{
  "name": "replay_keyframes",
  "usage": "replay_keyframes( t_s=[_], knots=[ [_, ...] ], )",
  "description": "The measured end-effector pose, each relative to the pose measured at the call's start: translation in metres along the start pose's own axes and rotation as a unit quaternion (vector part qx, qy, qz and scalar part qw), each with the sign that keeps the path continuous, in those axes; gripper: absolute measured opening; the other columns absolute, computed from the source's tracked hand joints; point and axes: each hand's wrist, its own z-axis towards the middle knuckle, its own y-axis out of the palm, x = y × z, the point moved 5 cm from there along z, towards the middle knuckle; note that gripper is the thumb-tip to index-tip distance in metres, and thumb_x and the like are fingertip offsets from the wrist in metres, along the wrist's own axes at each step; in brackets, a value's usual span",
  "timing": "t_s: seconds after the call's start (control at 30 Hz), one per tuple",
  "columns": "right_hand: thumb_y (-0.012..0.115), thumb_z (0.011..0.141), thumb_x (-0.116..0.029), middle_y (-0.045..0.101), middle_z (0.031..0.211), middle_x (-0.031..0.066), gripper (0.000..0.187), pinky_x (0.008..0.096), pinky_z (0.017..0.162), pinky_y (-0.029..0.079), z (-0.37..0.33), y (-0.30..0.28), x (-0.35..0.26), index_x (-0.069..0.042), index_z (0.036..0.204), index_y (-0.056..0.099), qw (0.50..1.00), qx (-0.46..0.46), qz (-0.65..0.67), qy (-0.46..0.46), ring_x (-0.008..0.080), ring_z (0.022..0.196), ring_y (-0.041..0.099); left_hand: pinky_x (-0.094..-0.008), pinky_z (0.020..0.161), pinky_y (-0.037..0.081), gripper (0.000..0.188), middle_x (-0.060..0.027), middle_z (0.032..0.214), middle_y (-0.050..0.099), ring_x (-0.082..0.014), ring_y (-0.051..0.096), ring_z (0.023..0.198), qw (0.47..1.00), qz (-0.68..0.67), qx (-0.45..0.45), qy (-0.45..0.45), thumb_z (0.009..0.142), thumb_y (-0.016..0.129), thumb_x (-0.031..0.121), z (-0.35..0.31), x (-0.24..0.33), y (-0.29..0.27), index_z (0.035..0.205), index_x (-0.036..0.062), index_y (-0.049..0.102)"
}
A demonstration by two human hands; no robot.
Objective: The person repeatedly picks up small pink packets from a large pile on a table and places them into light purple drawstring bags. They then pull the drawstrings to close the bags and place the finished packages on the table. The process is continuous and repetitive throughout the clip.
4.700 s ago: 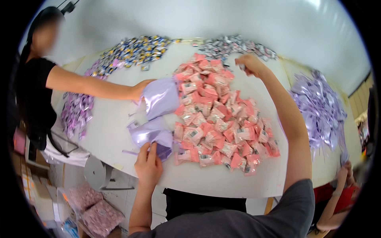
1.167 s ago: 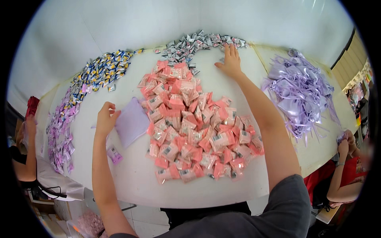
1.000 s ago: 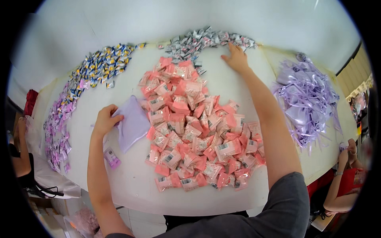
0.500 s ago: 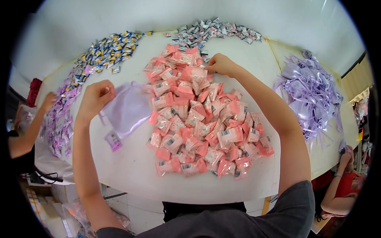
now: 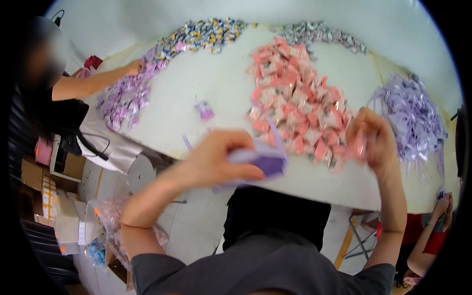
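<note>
Near the table's front edge, my left hand (image 5: 211,160) grips a lilac satin drawstring pouch (image 5: 271,166) with its mouth spread toward the right. Its ribbons stick out above and to the left. To the right, my right hand (image 5: 381,142), blurred by motion, has its fingers curled round a small pink packet (image 5: 360,143). Beside that hand lies a large heap of pink and clear wrapped packets (image 5: 295,103). A single purple packet (image 5: 204,111) rests on the white table (image 5: 216,78) beyond my left hand.
Purple packets (image 5: 125,98), blue-and-yellow packets (image 5: 201,35) and silver-grey packets (image 5: 319,35) line the far side. Filled lilac pouches (image 5: 410,118) are piled at right. A co-worker's hand (image 5: 132,69) reaches into the purple packets; another person's hands (image 5: 444,204) are at far right.
My left hand has lifted the pouch off the table and brought it close, its mouth now spread. My right hand has come from the heap's far end to its near right side. The view has shifted.
</note>
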Motion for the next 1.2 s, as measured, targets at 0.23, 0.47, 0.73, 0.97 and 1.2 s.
replay_keyframes(
  t_s=[0.23, 0.47, 0.73, 0.97, 1.2],
  knots=[
    [0.06, 0.061, -0.007, 0.056, 0.064, 0.0128, 0.023, 0.0397, 0.045, 0.044, -0.161, 0.139, 0.061, -0.002, 0.082, 0.051, 0.869, -0.264, -0.417, -0.042, 0.0292, 0.057, 0.059, -0.019, 0.053, 0.036, 0.007, 0.0019, 0.07, 0.053, -0.0033, 0.043, 0.061, 0.984, -0.168, 0.046, -0.034, 0.091, 0.054, 0.008, -0.063, -0.039, 0.156, 0.09, 0.0026, 0.058],
    [0.061, 0.059, -0.007, 0.054, 0.066, 0.0102, 0.013, 0.0358, 0.049, 0.047, -0.208, 0.126, 0.1, -0.002, 0.068, 0.053, 0.867, -0.139, -0.473, -0.067, 0.0261, 0.056, 0.057, -0.0291, 0.052, 0.044, 0.017, -0.0071, 0.08, 0.054, -0.0202, 0.055, 0.059, 0.98, 0.116, 0.104, 0.124, 0.075, 0.061, -0.002, -0.078, -0.048, 0.186, 0.091, 0.0016, 0.059],
    [0.053, 0.08, -0.005, 0.063, 0.08, 0.0114, 0.017, 0.03, 0.058, 0.052, -0.194, 0.135, 0.151, 0.008, 0.087, 0.062, 0.91, -0.07, 0.164, 0.375, 0.0175, 0.069, 0.062, -0.0378, 0.06, 0.05, 0.047, -0.0123, 0.102, 0.048, -0.0306, 0.059, 0.071, 0.989, 0.131, -0.002, 0.064, 0.067, 0.057, -0.004, -0.071, -0.06, 0.214, 0.113, 0.0007, 0.049],
    [0.05, 0.081, 0.001, 0.055, 0.1, 0.0112, 0.034, 0.0336, 0.083, 0.05, -0.179, 0.139, 0.177, 0.006, 0.115, 0.047, 0.823, 0.018, 0.327, 0.464, 0.0207, 0.096, 0.056, -0.0388, 0.062, 0.051, 0.054, -0.0133, 0.104, 0.048, -0.0319, 0.059, 0.074, 0.992, 0.113, -0.003, 0.056, 0.067, 0.057, -0.002, -0.063, -0.07, 0.235, 0.12, 0.0012, 0.047],
    [0.053, 0.076, 0.008, 0.056, 0.108, 0.0158, 0.051, 0.0322, 0.086, 0.047, -0.177, 0.111, 0.114, 0.0, 0.125, 0.045, 0.976, -0.057, -0.179, 0.11, 0.0312, 0.098, 0.058, -0.0344, 0.06, 0.049, 0.056, -0.0121, 0.102, 0.05, -0.0283, 0.059, 0.071, 0.996, 0.064, -0.006, 0.054, 0.067, 0.052, -0.005, -0.057, -0.072, 0.213, 0.122, 0.003, 0.049]
  ],
)
